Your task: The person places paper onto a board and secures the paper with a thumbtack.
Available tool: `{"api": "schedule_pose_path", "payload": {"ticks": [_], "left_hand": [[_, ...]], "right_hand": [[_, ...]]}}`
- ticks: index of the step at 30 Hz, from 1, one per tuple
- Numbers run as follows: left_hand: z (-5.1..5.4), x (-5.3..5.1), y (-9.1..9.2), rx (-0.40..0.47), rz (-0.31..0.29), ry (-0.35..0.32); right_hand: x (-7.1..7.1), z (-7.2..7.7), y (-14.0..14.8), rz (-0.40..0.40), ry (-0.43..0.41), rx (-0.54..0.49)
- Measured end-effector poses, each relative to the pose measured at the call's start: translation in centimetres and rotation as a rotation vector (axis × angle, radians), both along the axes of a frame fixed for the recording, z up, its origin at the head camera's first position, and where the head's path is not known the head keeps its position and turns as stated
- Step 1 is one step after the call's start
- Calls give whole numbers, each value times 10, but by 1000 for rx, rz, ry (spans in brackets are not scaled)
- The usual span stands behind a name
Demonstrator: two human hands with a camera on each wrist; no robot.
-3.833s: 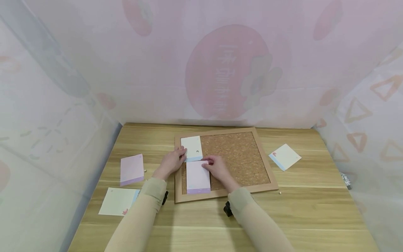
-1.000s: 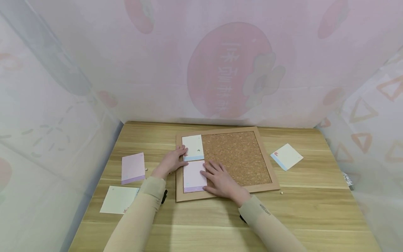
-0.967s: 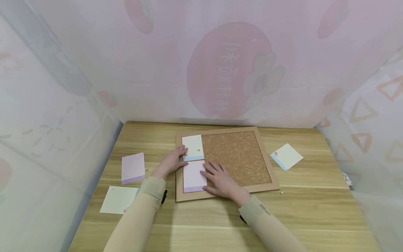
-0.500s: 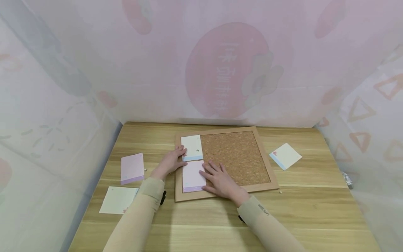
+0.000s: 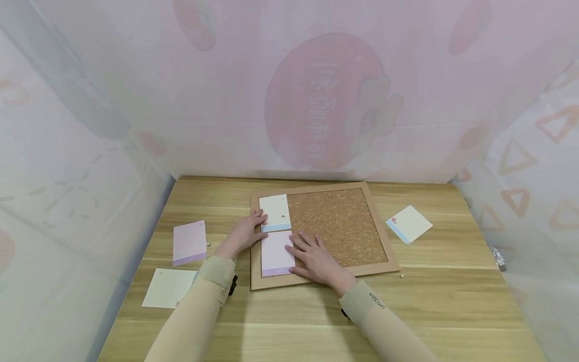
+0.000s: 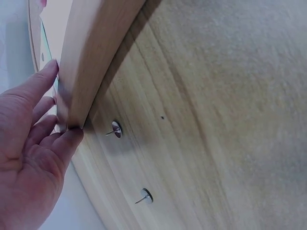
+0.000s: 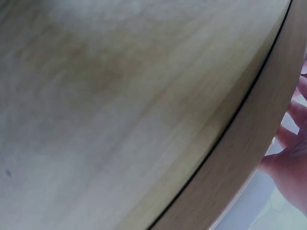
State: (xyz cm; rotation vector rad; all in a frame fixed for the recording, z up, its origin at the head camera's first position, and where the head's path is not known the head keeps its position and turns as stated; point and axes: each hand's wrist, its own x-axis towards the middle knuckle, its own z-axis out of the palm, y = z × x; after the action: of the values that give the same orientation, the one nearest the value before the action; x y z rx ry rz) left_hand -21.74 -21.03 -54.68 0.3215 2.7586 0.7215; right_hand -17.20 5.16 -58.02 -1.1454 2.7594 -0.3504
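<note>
A framed cork board (image 5: 339, 226) lies on the table. A white note sheet (image 5: 275, 208) with a blue band is on its upper left, bearing a thumbtack (image 5: 283, 216). Just below lies a pink note sheet (image 5: 277, 251) with a purple band. My left hand (image 5: 244, 233) rests at the board's left edge, fingertips on the white sheet and thumb near the pink one's top corner. In the left wrist view its little finger touches the wooden frame (image 6: 88, 52). Fingers spread, my right hand (image 5: 318, 260) rests along the pink sheet's right edge.
Another pink sheet (image 5: 189, 242) and a white sheet (image 5: 167, 288) lie at the left, the latter partly behind my left sleeve. One more white sheet (image 5: 409, 224) is at the right. Loose thumbtacks lie beside the board, including one tack (image 6: 116, 129) near my left hand.
Since the earliest frame, the pink sheet has shifted left on the board. My right hand went from pinching its upper right corner to resting spread at its edge. Little differs over the last second.
</note>
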Motion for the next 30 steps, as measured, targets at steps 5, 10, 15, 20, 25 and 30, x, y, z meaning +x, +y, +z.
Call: {"api": "schedule_pose_path", "payload": {"ticks": [5,10,15,20,25,30], "left_hand": [[-3,0,-2,10,3,38],[-7,-2,-5,61,24,78],[-8,-2,-10,125,59,88],[-7,3,-17,173,95,92],[-7,11,-27,175,120,124],[-7,18,-37,186,121,170]], "right_hand": [[1,2,0,-4,-3,1],[2,2,-1,-5,2,5],[2,1,0,-6,-1,-9],[2,-2,1,-5,0,-23],[2,-4,1,-4,-2,-22],[2,-3,1,-3,-3,-28]]}}
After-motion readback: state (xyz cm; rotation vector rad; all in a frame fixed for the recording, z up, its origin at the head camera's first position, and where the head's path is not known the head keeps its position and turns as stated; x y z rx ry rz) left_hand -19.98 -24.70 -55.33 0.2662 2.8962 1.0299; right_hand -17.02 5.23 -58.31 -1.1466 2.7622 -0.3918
